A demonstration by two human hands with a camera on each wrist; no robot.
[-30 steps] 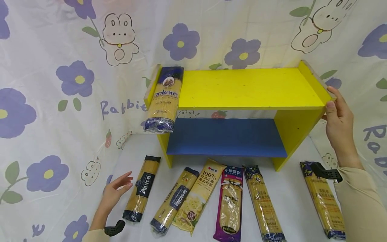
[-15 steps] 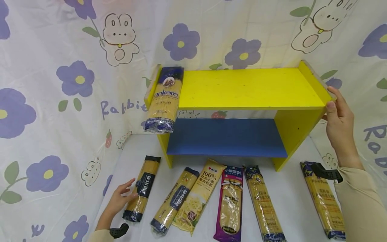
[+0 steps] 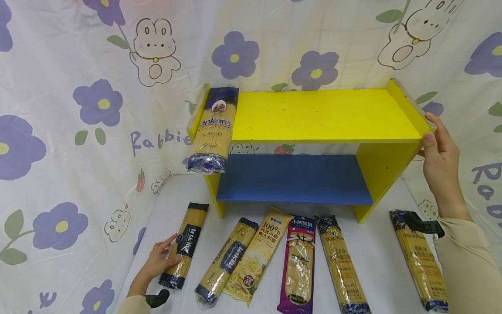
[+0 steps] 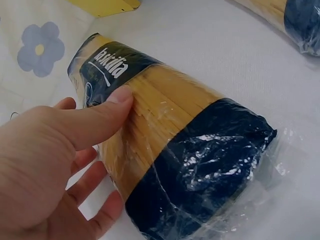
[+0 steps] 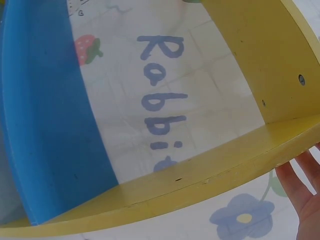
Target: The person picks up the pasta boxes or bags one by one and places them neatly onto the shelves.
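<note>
My left hand (image 3: 158,261) is at the lower left side of a dark-labelled Lasicilia spaghetti pack (image 3: 191,235) lying on the white table. In the left wrist view the thumb presses on its clear top, and the fingers (image 4: 107,212) curl along its near side. High on the right, my right hand (image 3: 443,165) grips the right side of a yellow and blue shelf (image 3: 313,113), thumb in front and fingers reaching behind the side board. In the right wrist view some fingertips (image 5: 290,182) show at the yellow board's edge.
An Ankara spaghetti pack (image 3: 213,135) lies at the left of the top shelf, its lower end overhanging. On the table lie another Lasicilia pack (image 3: 231,257), a yellow noodle pack (image 3: 262,244), a purple pasta pack (image 3: 300,266) and two blue-ended packs, one farther right (image 3: 419,261).
My left hand has moved right onto the Lasicilia spaghetti pack, and its thumb now lies on top. The right hand stays on the shelf's side.
</note>
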